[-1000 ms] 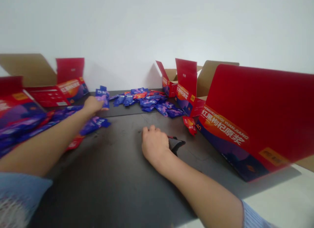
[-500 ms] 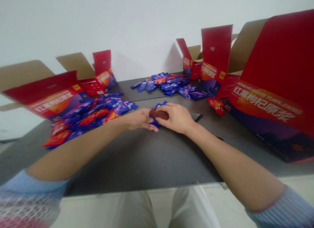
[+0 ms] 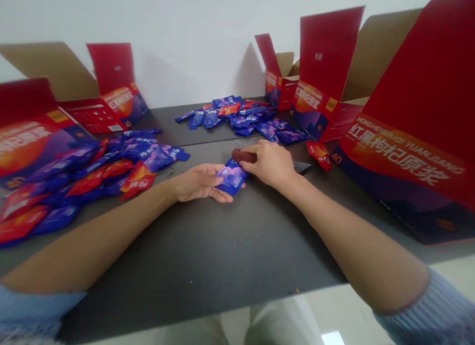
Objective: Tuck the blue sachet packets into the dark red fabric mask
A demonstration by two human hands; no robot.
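— White wall [image 3: 185, 48] stands behind a long dark table [image 3: 208, 256], yes? What is on it?

— Yes. On both sides are red cardboard boxes [image 3: 280, 85] with open flaps, and the biggest box [image 3: 404, 137] stands at the right end. Many small blue and red sachets lie in two heaps: left heap [image 3: 111, 172] is near the left arm, and far heap [image 3: 237, 117] is close to the wall.

— And the hands? Where are they?

— Both are in the middle of the table, close together. Left hand [image 3: 198, 182] is half open, and its fingers are under one blue sachet [image 3: 231, 176]. This sachet is between the two hands, tilted, and apart from the heaps. I cannot tell if the left grip is really closed on it.

— What about the right one?

— Right hand [image 3: 269, 163] is clenched. Its grip is around a dark red stick [image 3: 243, 155], and the end of the stick comes out on the thumb side, just above the sachet.

— Is anything else near?

— Yes, a flat dark object [image 3: 302, 168] is just beside the right hand, but I cannot tell what it is. A few red sachets [image 3: 319, 155] lie a little farther right, near the biggest box.
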